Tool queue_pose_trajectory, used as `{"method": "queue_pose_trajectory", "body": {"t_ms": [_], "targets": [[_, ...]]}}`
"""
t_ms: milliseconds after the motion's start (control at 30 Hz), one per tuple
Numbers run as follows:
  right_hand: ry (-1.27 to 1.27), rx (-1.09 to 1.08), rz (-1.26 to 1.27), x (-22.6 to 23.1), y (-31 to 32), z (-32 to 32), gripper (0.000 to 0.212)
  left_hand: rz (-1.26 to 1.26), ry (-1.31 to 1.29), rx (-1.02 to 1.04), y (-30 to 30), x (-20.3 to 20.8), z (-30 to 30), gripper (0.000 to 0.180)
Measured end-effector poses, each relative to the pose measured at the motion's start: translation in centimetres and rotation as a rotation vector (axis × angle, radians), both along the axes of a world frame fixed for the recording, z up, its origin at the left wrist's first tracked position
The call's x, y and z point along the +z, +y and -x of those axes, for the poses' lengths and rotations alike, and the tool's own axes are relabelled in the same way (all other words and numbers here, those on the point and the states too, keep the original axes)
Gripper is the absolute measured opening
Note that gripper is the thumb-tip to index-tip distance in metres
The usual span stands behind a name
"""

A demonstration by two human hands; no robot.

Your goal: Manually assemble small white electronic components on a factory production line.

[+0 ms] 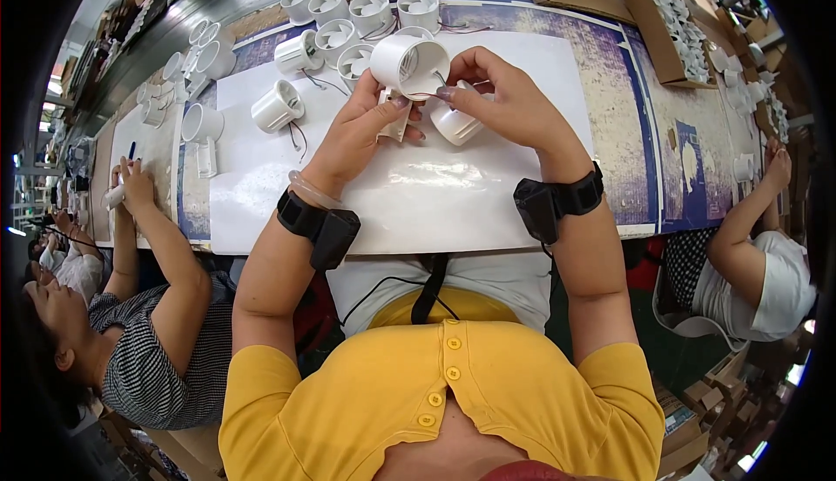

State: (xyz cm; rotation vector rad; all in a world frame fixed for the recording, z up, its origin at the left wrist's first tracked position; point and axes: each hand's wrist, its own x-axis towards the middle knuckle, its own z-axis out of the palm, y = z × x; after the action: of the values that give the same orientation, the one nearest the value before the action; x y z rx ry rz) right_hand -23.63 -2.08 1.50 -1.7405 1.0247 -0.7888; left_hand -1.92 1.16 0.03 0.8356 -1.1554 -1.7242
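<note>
My left hand (355,137) is closed around a white plastic housing (390,67), a short round tube with a flat base piece below it. The tube's open end faces to the right and toward me. At that rim the thumb and forefinger of my right hand (515,108) are pinched on a thin wire (428,94). Under my right hand a white cylindrical part (453,127) lies on the white sheet (409,211). To the left lie two small white fans, one nearer (277,108) and one farther (298,51), with thin leads trailing from them.
Several white fans (369,13) stand grouped at the far side. More white housings (202,122) sit at the left. A cardboard box (649,33) of small white parts is at the far right. One person (152,342) works at my left, another (753,281) at my right.
</note>
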Motion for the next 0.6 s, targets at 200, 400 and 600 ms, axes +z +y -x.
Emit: {"method": "queue_pose_trajectory", "body": {"t_ms": [200,400,600], "targets": [[0.241,-0.125,0.163,0.9,0.6,-1.1,0.022,0.099,-0.088,0.086,-0.2,-0.6,-0.1,0.046],[0.071,-0.196,0.437,0.5,1.4,-1.9,0.013,0.127,-0.1,0.116,-0.1,-0.5,0.1,0.047],[0.088,-0.181,0.637,0.1,1.4,-2.3,0.014,0.13,-0.11,0.09,-0.2,-0.7,-0.1,0.051]]}}
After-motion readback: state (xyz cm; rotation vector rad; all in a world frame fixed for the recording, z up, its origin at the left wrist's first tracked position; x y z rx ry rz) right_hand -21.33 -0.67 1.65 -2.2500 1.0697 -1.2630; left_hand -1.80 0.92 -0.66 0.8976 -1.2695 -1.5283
